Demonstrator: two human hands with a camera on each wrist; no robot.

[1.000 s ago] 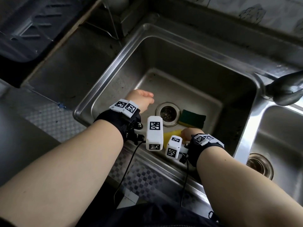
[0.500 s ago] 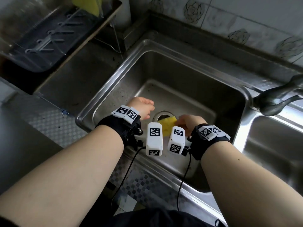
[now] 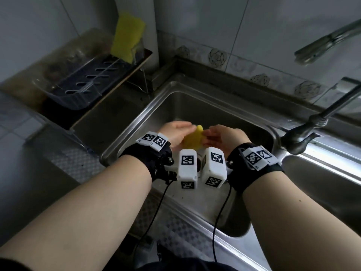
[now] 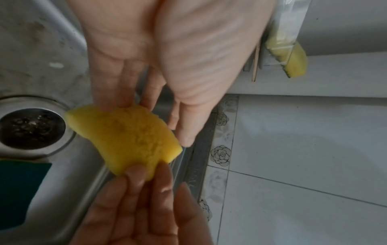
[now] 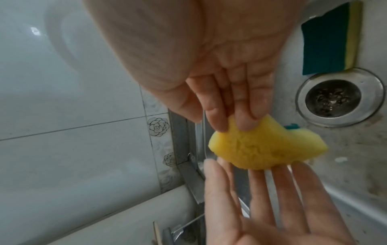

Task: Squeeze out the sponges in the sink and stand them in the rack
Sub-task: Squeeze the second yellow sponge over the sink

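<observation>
A yellow sponge (image 3: 193, 139) hangs bent over the sink (image 3: 195, 98), between my two hands. My right hand (image 3: 207, 136) pinches one end of it; in the right wrist view its fingertips (image 5: 244, 121) lie on the sponge (image 5: 261, 146). My left hand (image 3: 186, 127) touches the other end with straight fingers (image 4: 114, 92). A green-topped sponge (image 5: 330, 39) lies on the sink floor beside the drain (image 5: 335, 97). Another yellow sponge (image 3: 127, 36) stands upright at the far end of the clear rack (image 3: 78, 89).
The rack sits on a shelf left of the sink, against the tiled wall. A metal tap (image 3: 304, 133) reaches in from the right, with a second basin (image 3: 322, 182) beyond it. A patterned steel counter (image 3: 78, 163) runs along the front left.
My right hand has lifted the yellow sponge off the sink floor and carried it up and left. My left hand has come to meet it. The head view has tilted up, so the rack shows.
</observation>
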